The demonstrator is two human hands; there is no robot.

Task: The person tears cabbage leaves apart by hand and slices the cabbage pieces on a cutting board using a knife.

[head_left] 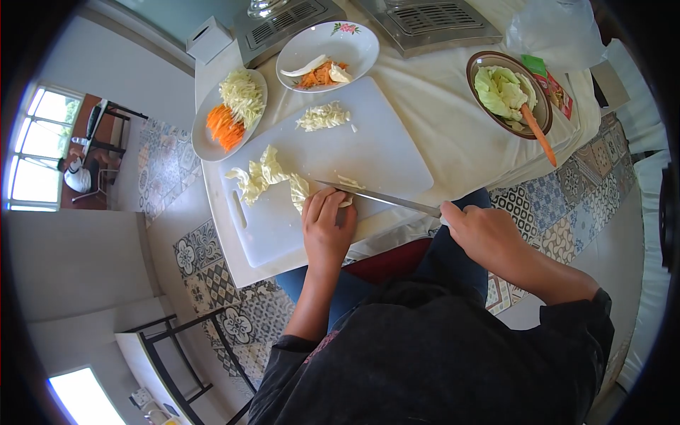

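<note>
My right hand point(478, 230) is closed round the handle of a long knife point(397, 201), whose blade points left across the front of the white cutting board point(382, 134). Beside the blade's tip, my left hand point(329, 221) presses its bent fingers on a piece of pale cabbage point(299, 191). Thin cut strips point(350, 182) lie just behind the blade. More cabbage leaves point(261, 176) rest on the board to the left. A small heap of chopped cabbage point(323, 117) sits near the board's back edge.
An oval plate point(200, 145) holds shredded cabbage and carrot. Behind the board, a floral plate point(360, 44) bears carrot shreds and pale pieces. A brown-rimmed bowl point(473, 79) at right contains cabbage leaves and a carrot point(540, 134). Metal stoves stand at the back; a person sits far left.
</note>
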